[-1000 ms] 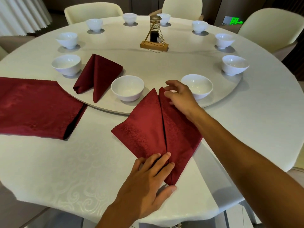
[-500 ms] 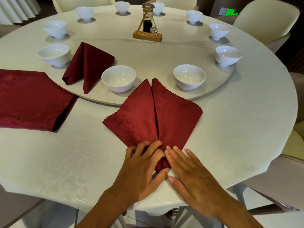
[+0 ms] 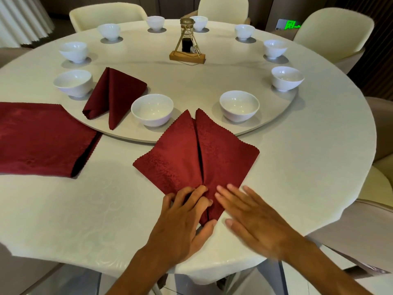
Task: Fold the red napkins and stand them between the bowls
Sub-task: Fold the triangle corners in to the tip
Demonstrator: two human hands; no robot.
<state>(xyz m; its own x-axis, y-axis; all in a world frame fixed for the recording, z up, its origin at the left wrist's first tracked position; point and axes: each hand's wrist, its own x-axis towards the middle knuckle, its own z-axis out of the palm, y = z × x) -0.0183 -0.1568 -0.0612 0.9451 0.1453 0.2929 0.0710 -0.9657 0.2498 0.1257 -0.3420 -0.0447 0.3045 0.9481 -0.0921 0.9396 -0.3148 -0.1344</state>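
A red napkin (image 3: 191, 154), folded into a diamond with a centre seam, lies flat before me, its far tips over the turntable edge between two white bowls (image 3: 152, 109) (image 3: 239, 105). My left hand (image 3: 182, 220) presses on its near corner, fingers bent on the cloth. My right hand (image 3: 255, 218) lies flat with fingers spread beside that corner, fingertips on the napkin's right edge. Another folded red napkin (image 3: 113, 94) stands on the turntable (image 3: 212, 81) between two bowls at the left. A stack of flat red napkins (image 3: 42, 137) lies at the far left.
Several more white bowls ring the turntable, with a bottle in a gold wire stand (image 3: 187, 42) at its centre. Cream chairs (image 3: 331, 33) surround the round table (image 3: 308, 162). The table's near edge is just below my hands.
My right hand came back from the napkin's far tip to its near corner, beside my left hand. The view shifted slightly; the napkin stays flat.
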